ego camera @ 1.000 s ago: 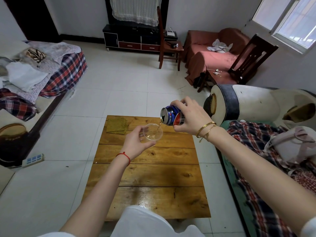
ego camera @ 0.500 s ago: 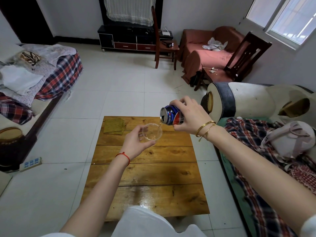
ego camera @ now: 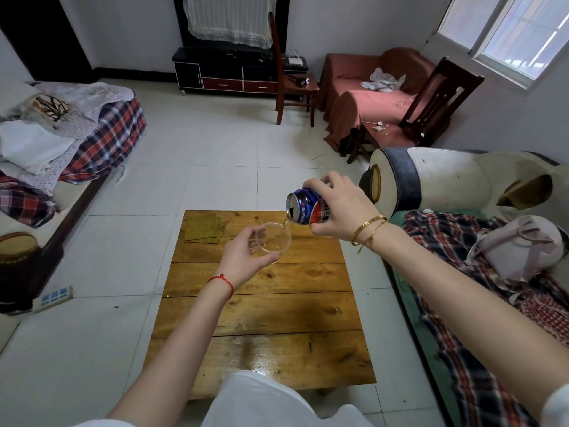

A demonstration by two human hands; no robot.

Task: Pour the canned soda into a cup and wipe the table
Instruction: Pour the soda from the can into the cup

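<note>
A home living room: sofa (ego camera: 363, 97), TV cabinet (ego camera: 228, 73), tiled floor (ego camera: 215, 155).

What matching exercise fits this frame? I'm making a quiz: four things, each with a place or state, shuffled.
Things:
1 soda can
2 clear cup
3 green cloth
4 red string

Places or states:
A lying flat at the table's far left corner
B round the left wrist
C tipped, in the right hand
D held in the left hand, catching soda

Pairs: 1-C, 2-D, 3-A, 4-B
</note>
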